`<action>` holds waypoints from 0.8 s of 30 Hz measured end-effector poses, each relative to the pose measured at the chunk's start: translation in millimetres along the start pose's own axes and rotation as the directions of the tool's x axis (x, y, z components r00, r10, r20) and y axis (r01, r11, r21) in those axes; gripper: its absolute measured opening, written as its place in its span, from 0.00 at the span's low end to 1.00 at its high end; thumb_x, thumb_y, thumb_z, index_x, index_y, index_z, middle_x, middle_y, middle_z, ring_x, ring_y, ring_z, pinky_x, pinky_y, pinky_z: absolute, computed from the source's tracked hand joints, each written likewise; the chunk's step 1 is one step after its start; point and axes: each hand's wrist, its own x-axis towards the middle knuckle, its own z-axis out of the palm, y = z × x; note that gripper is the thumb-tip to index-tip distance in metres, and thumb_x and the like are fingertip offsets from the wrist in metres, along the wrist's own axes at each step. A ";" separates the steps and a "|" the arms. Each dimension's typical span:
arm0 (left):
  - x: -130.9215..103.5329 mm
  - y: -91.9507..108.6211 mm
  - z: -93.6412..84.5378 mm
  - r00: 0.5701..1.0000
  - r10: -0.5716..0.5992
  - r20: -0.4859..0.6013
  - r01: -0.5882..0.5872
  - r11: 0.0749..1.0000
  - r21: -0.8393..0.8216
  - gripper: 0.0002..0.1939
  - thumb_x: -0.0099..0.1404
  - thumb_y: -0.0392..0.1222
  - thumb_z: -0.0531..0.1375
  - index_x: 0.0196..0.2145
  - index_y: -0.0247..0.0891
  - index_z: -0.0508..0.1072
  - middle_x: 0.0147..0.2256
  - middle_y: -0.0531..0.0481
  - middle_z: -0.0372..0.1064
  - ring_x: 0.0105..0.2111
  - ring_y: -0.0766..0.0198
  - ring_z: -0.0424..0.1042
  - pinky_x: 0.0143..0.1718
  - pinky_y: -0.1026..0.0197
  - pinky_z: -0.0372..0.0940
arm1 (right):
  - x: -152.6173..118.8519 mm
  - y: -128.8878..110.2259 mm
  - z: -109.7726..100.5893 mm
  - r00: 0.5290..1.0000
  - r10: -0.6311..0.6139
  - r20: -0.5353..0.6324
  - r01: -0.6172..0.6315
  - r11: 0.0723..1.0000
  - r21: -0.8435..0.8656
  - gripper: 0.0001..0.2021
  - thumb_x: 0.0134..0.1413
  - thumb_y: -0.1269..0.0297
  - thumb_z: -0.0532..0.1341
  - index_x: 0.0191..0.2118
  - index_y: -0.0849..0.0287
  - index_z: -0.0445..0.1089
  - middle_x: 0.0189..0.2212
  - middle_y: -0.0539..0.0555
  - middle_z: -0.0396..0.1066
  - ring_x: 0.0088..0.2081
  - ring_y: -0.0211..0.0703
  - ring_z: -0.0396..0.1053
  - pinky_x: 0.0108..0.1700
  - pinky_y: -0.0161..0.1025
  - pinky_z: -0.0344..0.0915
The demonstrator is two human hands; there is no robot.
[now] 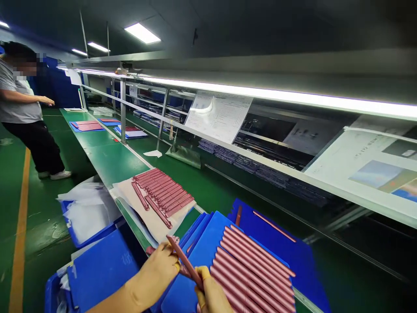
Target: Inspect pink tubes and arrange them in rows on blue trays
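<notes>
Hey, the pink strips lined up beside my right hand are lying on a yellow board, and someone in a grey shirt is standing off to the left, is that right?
Not quite: the head view shows the pink strips beside your right hand lined up on a blue board, not a yellow one. Someone in a grey shirt is indeed standing off to the left.
</notes>
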 end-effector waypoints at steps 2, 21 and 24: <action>12.3 3.6 -10.3 0.994 0.108 -0.018 -0.108 0.994 0.029 0.03 0.60 0.34 0.59 0.28 0.38 0.69 0.26 0.55 0.68 0.33 0.63 0.64 0.52 0.56 0.53 | -3.8 3.0 -4.8 0.995 0.060 0.083 -0.064 0.997 0.039 0.24 0.49 0.70 0.53 0.54 0.50 0.62 0.32 0.52 0.73 0.32 0.46 0.71 0.37 0.40 0.65; 36.6 25.3 -43.8 0.944 -0.222 -0.243 0.108 0.907 -0.408 0.26 0.63 0.37 0.56 0.58 0.47 0.58 0.55 0.44 0.63 0.59 0.55 0.56 0.62 0.46 0.45 | -44.3 -9.1 2.8 0.984 0.178 0.010 -0.154 0.820 0.552 0.29 0.50 0.43 0.56 0.53 0.56 0.63 0.39 0.58 0.73 0.41 0.51 0.70 0.46 0.48 0.65; 36.7 31.9 -37.7 0.873 -0.474 0.114 0.283 0.302 -0.911 0.37 0.60 0.52 0.58 0.63 0.44 0.47 0.60 0.37 0.55 0.60 0.48 0.54 0.57 0.44 0.55 | -54.5 -26.3 -1.8 0.986 0.152 0.064 -0.152 0.687 0.711 0.33 0.44 0.38 0.59 0.51 0.56 0.64 0.39 0.57 0.72 0.41 0.50 0.70 0.45 0.47 0.65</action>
